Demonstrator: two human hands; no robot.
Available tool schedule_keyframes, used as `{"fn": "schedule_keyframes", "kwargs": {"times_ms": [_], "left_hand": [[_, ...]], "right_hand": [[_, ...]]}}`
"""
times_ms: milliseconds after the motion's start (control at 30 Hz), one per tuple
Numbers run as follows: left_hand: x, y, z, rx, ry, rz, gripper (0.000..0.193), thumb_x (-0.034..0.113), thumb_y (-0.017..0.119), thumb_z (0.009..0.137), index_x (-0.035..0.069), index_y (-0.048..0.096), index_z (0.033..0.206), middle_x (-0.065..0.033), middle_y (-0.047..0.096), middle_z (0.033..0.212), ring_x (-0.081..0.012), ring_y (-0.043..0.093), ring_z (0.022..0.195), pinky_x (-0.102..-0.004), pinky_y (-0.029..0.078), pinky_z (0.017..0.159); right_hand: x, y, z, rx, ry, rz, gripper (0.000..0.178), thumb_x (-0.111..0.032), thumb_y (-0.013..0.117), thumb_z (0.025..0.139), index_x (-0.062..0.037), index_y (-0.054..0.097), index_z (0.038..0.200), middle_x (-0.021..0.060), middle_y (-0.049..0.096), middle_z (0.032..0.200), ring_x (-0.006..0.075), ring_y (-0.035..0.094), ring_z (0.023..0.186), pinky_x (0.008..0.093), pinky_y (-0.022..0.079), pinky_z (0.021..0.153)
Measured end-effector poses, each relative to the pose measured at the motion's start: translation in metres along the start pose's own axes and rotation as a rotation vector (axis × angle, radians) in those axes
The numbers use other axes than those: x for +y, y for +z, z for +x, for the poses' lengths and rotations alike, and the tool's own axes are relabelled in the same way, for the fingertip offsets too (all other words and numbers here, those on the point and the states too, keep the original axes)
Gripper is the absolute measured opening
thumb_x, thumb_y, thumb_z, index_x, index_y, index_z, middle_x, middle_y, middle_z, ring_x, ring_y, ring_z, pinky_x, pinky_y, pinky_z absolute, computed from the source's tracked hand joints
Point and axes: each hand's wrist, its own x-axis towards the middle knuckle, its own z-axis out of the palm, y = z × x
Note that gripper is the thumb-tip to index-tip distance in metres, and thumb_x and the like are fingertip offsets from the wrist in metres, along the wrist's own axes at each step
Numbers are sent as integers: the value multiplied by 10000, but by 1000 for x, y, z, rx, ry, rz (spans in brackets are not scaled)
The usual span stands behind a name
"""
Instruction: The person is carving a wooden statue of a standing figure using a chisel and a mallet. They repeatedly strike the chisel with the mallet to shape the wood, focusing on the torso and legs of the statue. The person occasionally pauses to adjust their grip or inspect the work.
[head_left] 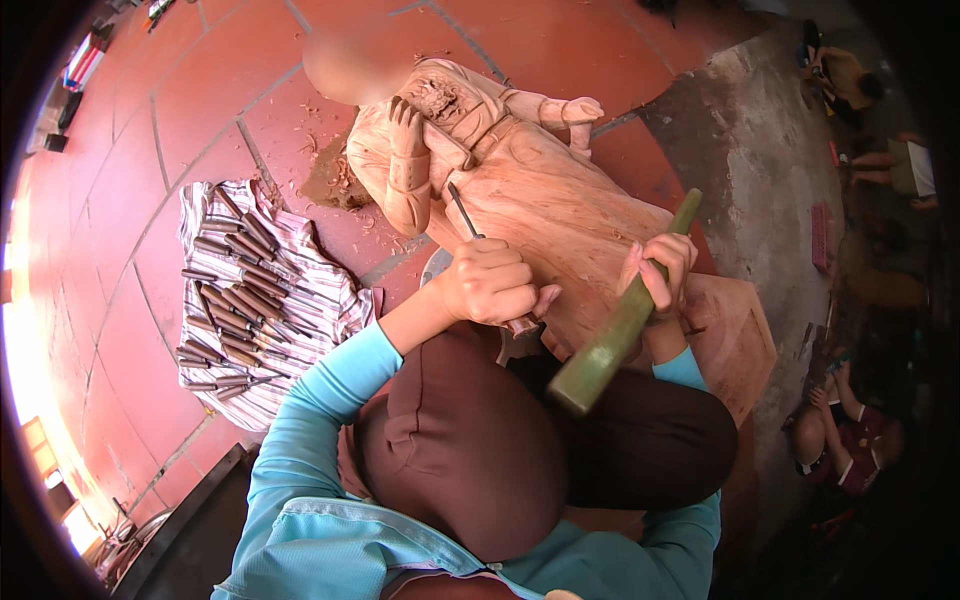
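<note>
A large carved wooden figure (560,205) in robes lies on its back before me, its head at the upper left and its hexagonal base (735,335) near my right knee. My left hand (492,282) is closed around the handle of a carving chisel (462,208), whose blade points up and away toward the figure's bent arm. Whether the tip touches the wood I cannot tell. My right hand (660,272) grips a green mallet (612,345) by its narrower part, the thick end hanging toward my lap and slightly blurred.
Several wood-handled chisels (245,300) lie on a striped cloth (335,318) to my left. Wood shavings (325,180) are scattered on the red tiled floor (105,260) around the figure. Other people (850,440) sit along the far right, beyond a strip of grey concrete (760,170).
</note>
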Motion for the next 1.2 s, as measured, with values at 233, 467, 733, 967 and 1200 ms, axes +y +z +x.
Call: {"fn": "schedule_keyframes", "kwargs": {"times_ms": [233,467,733,967,1200], "left_hand": [[-1,-2,2,-20,25,20,448,75,750,727,144,342,553,22,333,505,-124,381,391,-272,280,375],[-1,-6,0,-88,-22,-30,418,86,745,742,138,369,568,15,368,518,-134,420,413,-285,310,377],[15,-27,11,-211,-3,101,403,165,739,778,128,388,582,21,384,538,-134,468,452,-288,383,409],[4,-13,2,-83,8,-44,436,67,757,737,133,360,569,17,379,517,-126,417,405,-264,322,376],[-3,-9,-10,-29,48,-45,458,54,754,732,137,340,557,25,360,512,-116,387,404,-258,292,377]], "right_hand": [[3,4,-4,93,-31,67,469,68,715,750,-187,480,1066,22,535,863,220,579,761,409,441,727],[-3,3,-3,-1,-25,-42,439,55,712,759,-193,479,1035,18,538,848,223,590,757,411,450,736],[-3,2,3,-56,-49,-121,442,48,729,752,-187,482,1033,17,544,826,221,596,751,386,447,714],[-3,0,-1,-44,-57,-53,451,58,729,745,-180,486,1041,18,549,840,219,594,759,388,451,723],[-8,-4,0,-142,-93,-199,530,95,709,734,-209,458,1088,34,524,901,222,582,795,419,441,744]]}}
